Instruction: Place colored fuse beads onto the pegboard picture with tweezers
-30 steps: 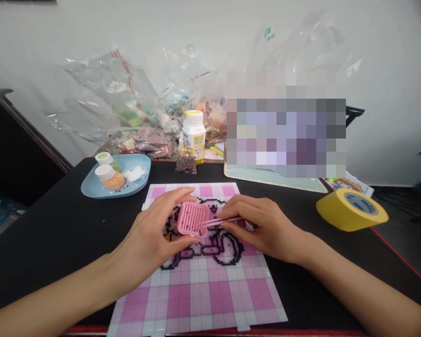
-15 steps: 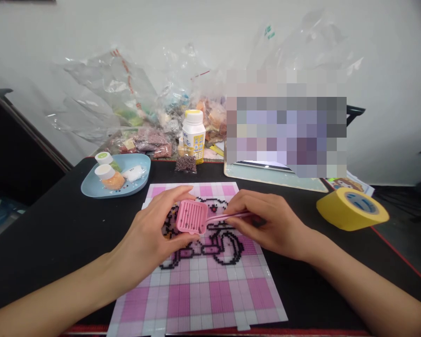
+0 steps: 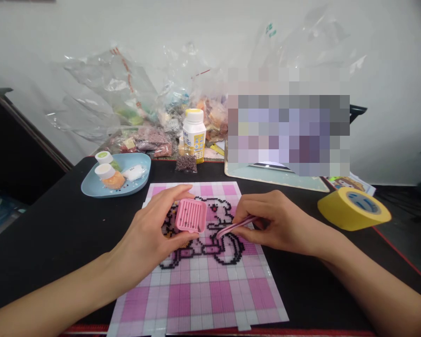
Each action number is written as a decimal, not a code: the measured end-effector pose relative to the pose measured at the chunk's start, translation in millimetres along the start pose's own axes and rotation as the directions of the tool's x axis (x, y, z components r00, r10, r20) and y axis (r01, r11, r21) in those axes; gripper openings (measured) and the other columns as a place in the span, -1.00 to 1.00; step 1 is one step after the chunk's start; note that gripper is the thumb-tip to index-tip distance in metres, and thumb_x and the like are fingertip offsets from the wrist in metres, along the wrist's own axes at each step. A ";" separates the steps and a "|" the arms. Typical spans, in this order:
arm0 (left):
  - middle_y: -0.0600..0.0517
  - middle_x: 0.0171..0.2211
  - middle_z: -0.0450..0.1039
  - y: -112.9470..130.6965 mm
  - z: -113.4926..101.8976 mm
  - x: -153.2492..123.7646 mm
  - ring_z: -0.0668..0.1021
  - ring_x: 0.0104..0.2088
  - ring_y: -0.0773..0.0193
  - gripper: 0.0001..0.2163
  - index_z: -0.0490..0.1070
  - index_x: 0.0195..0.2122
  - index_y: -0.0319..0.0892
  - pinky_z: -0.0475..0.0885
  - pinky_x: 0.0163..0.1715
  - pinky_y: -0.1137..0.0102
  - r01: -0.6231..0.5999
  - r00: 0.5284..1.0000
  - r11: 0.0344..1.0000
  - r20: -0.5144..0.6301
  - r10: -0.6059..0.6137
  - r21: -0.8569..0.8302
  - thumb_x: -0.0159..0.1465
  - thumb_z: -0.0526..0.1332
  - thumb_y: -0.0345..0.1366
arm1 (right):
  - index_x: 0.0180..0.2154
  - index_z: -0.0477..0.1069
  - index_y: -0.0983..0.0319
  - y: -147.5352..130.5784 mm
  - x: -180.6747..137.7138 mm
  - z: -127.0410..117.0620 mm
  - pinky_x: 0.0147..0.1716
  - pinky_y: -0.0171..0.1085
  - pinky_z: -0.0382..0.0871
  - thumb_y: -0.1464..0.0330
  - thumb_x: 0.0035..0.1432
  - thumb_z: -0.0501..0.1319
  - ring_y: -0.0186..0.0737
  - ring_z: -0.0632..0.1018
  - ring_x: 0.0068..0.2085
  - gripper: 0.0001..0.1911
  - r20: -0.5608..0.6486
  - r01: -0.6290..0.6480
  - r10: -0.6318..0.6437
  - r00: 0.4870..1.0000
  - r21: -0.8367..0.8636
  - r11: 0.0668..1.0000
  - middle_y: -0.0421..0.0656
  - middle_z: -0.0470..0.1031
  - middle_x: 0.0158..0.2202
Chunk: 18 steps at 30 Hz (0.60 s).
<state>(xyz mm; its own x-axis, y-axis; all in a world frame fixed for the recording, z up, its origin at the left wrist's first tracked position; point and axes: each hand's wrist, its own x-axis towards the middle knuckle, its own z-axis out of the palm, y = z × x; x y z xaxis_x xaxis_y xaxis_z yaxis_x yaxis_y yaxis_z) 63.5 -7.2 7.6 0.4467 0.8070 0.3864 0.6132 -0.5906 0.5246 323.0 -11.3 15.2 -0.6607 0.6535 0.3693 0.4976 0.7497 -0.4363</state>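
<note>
Pale wall (image 3: 203, 23) rose behind a black tabletop (image 3: 56, 248), with clear bags (image 3: 105, 89) heaped along the back. In front of the heap stood a white bottle (image 3: 195, 136) with a yellow-topped cap, and just before it lay a small packet (image 3: 186, 163) of dark beads. To the left, a blue dish (image 3: 142, 180) carried two white-lidded jars, one orange (image 3: 112, 179) and one green (image 3: 115, 165), beside a white packet (image 3: 134, 172). A blurred patch (image 3: 284, 126) hid most of whatever stood at the back right, above a light blue panel (image 3: 280, 180). Yellow tape (image 3: 333, 210) lay at the right, near a printed card (image 3: 356, 183).

At the middle lay a board (image 3: 182, 299) in pink and white checks, bearing black outlines (image 3: 228, 262) and some orange spots. Above its upper half, the left hand (image 3: 149, 231) held a pink tray (image 3: 191, 216), fingers spread to the tray's width, the thumb along its near edge. Dark beads (image 3: 187, 224) sat among the tray's grooves.

The right hand (image 3: 272, 222) had its fingers pinched together on pink tweezers (image 3: 231, 227), whose tips pointed down and left over the outlines, right of the tray. Whether they gripped a bead or touched the board could not be told.
</note>
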 end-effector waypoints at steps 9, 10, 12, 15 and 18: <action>0.07 0.03 0.47 -2.5 0.5 -0.2 0.49 0.05 0.18 -0.47 0.22 0.11 0.01 0.36 0.09 0.27 -0.025 1.000 1.000 -0.007 0.025 0.005 0.13 0.36 -0.24 | -0.35 0.43 0.27 1.0 -1.3 0.8 -0.51 -0.41 0.17 0.35 0.20 0.23 -0.43 0.37 -0.48 -0.88 0.013 -0.010 0.010 1.000 -0.008 1.000 -0.21 0.43 -0.46; 0.06 0.03 0.47 -2.3 0.4 0.0 0.49 0.05 0.18 -0.47 0.22 0.11 0.00 0.37 0.09 0.27 -0.026 1.000 1.000 -0.005 0.026 0.005 0.13 0.36 -0.25 | -0.35 0.43 0.27 1.1 -1.3 1.0 -0.51 -0.40 0.17 0.35 0.19 0.23 -0.43 0.37 -0.48 -0.89 0.014 -0.011 0.011 1.000 -0.006 1.000 -0.21 0.43 -0.46; 0.06 0.03 0.47 -1.9 0.3 0.4 0.49 0.05 0.18 -0.47 0.21 0.11 0.00 0.37 0.08 0.26 -0.022 1.000 1.000 -0.001 0.022 0.003 0.14 0.35 -0.26 | -0.35 0.44 0.28 1.3 -1.1 1.0 -0.51 -0.40 0.18 0.35 0.19 0.23 -0.42 0.38 -0.48 -0.89 0.016 -0.015 0.015 1.000 -0.001 1.000 -0.20 0.44 -0.45; 0.06 0.02 0.47 -2.0 0.4 0.6 0.50 0.03 0.18 -0.46 0.20 0.12 0.00 0.37 0.08 0.26 -0.029 1.000 1.000 -0.003 0.029 -0.003 0.14 0.35 -0.26 | -0.35 0.44 0.28 1.4 -0.9 1.1 -0.52 -0.41 0.17 0.35 0.19 0.23 -0.43 0.38 -0.48 -0.88 0.020 -0.018 0.018 1.000 0.003 1.000 -0.20 0.44 -0.45; 0.07 0.01 0.47 -2.7 0.5 -0.1 0.50 0.02 0.19 -0.45 0.20 0.13 0.00 0.37 0.07 0.28 -0.041 0.999 0.999 -0.010 0.041 -0.006 0.13 0.36 -0.26 | -0.35 0.45 0.28 1.6 -1.2 1.1 -0.52 -0.41 0.17 0.34 0.20 0.23 -0.43 0.39 -0.48 -0.87 0.024 -0.015 0.015 1.000 0.000 1.000 -0.20 0.44 -0.45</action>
<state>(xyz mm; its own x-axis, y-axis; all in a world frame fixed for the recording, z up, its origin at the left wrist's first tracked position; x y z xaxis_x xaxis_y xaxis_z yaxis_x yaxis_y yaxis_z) 62.2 -5.7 5.8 0.4647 0.7822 0.4150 0.5908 -0.6230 0.5127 324.0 -11.0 13.1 -0.6665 0.6621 0.3427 0.5079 0.7397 -0.4414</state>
